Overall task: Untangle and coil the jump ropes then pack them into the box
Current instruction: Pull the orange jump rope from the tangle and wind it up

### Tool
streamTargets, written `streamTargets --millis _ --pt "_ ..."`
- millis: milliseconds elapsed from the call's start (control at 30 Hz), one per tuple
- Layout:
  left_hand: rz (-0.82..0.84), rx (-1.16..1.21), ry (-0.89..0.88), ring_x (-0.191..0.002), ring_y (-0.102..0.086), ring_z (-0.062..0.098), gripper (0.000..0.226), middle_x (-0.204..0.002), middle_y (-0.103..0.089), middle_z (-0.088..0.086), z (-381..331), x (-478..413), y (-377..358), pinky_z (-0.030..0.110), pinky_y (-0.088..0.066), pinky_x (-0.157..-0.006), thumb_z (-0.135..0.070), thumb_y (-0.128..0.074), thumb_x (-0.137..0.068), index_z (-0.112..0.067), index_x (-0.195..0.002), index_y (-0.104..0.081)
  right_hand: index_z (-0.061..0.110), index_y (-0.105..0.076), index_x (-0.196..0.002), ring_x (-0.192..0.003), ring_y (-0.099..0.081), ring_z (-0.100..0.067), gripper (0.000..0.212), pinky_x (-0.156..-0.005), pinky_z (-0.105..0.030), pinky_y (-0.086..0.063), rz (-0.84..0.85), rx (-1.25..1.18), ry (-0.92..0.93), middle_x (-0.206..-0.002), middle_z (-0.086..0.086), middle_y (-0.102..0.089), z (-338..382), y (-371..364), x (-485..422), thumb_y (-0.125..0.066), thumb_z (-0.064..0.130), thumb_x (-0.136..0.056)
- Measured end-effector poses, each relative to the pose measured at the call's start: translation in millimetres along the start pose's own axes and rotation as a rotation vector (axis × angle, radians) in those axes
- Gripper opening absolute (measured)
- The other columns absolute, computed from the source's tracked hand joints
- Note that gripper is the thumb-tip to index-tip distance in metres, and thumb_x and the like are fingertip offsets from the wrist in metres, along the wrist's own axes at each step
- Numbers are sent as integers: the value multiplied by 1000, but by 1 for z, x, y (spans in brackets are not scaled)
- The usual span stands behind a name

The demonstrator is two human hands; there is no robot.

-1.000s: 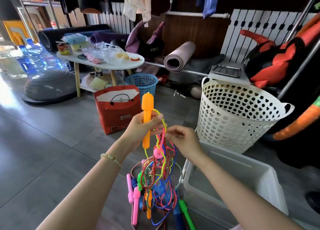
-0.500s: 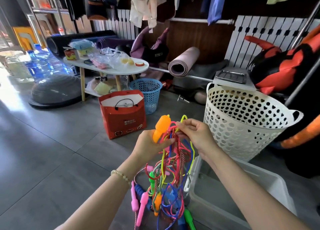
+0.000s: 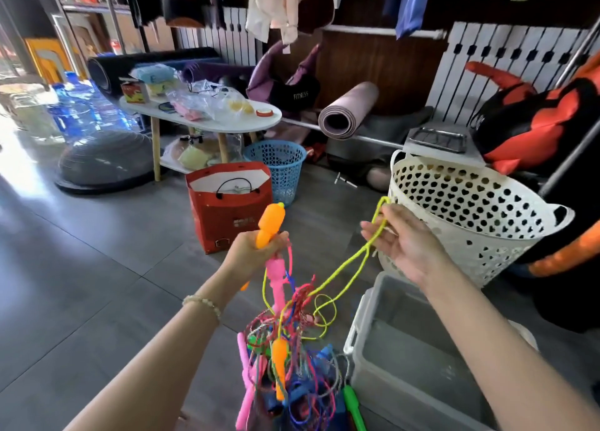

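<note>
Your left hand grips the orange carrot-shaped plastic handle, and the tangled bundle of coloured jump ropes hangs beneath it. Your right hand pinches a loop of yellow cord stretched sideways, above the translucent grey plastic box.

Reaches both bare forearms forward and up from the lower edge. Grips the orange carrot-shaped handle in the left hand, fist closed, beaded bracelet at the wrist. Pinches a loop of yellow rope in the right hand, held out to the right, palm turned inward.
</note>
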State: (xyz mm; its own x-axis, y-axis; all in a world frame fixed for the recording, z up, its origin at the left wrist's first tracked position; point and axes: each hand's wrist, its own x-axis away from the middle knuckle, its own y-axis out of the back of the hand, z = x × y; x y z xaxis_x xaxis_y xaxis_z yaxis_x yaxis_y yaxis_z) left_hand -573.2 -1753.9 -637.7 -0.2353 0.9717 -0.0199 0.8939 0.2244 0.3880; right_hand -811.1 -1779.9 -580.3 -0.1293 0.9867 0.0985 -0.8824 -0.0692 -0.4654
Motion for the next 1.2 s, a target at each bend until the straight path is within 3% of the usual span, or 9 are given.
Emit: streamTargets --millis 133,300,467,567,667,867,967,1067,1200 --pt "101 -279 -48 -41 -33 5 45 -47 -42 -5 -2 4 -19 27 -31 -51 -40 -60 -90 -12 -56 -55 9 -53 -83 -63 -70 -18 14 -60 -28 -59 84 27 -10 -58 -1 -58 -12 -23 -1 -47 10 -96" --pt "435 143 -21 -44 -34 3 10 -51 -41 -11 -27 33 -46 16 -35 -48 -31 -58 -94 -28 -91 -67 9 -52 -82 -67 -71 -16 12 -61 -26 -58 59 16 5 -69 -8 -55 -19 -22 -4 -51 9 -94" --pt "304 287 -23 -47 -39 2 11 -53 -52 -13 -33 26 -51 13 -34 -47 -16 -62 -91 -19 -82 -68 13 -60 -97 -85 -69 -16 24 -76 -31 -58 12 203 25 -96 -11 -65 -22 -7 -6 -44 31 -98" --pt "187 656 2 -41 -31 -1 13 -58 -49 -10 -50 14 -43 10 -25 -41 -15 -56 -94 -10 -85 -64 16 -61 -115 -105 -63 -16 54 -97 -35 -43 294 391 -226 -115 -8 -66 -35 2 5 -22 50 -98" --pt "118 752 52 -41 -27 0 17 -68 -40 -5 -54 5 -32 9 -20 -41 -21 -57 -94 -11 -82 -63 16 -62 -112 -93 -62 -4 26 -91 -22 -40 634 783 -292 -94 0 -68 -57 2 29 -44 28 -98" --pt "228 691 84 -37 -26 0 16 -68 -33 -1 -57 16 -37 9 -22 -38 -18 -56 -94 -12 -80 -59 20 -54 -108 -86 -55 -9 28 -80 -21 -44 339 765 64 -99 6 -55 -77 -12 23 -66 9 -85" --pt "213 668 93 -40 -28 1 14 -63 -49 -7 -54 15 -31 9 -24 -39 -21 -57 -93 -9 -91 -64 16 -62 -92 -76 -60 2 10 -74 -12 -44 443 759 35 -83 9 -64 -74 -15 25 -57 7 -91" --pt "190 618 124 -43 -30 1 16 -91 -69 -6 -44 15 -25 8 -28 -41 -23 -55 -95 -13 -100 -67 12 -61 -82 -63 -65 1 18 -64 -14 -51 327 528 19 -68 6 -68 -53 -15 25 -49 9 -95" --pt "261 580 137 -46 -32 2 17 -93 -71 -5 -40 23 -28 8 -30 -44 -23 -52 -96 -15 -100 -67 9 -59 -92 -72 -66 -8 9 -67 -19 -54 220 425 -12 -86 -4 -67 -42 -5 21 -51 12 -95"
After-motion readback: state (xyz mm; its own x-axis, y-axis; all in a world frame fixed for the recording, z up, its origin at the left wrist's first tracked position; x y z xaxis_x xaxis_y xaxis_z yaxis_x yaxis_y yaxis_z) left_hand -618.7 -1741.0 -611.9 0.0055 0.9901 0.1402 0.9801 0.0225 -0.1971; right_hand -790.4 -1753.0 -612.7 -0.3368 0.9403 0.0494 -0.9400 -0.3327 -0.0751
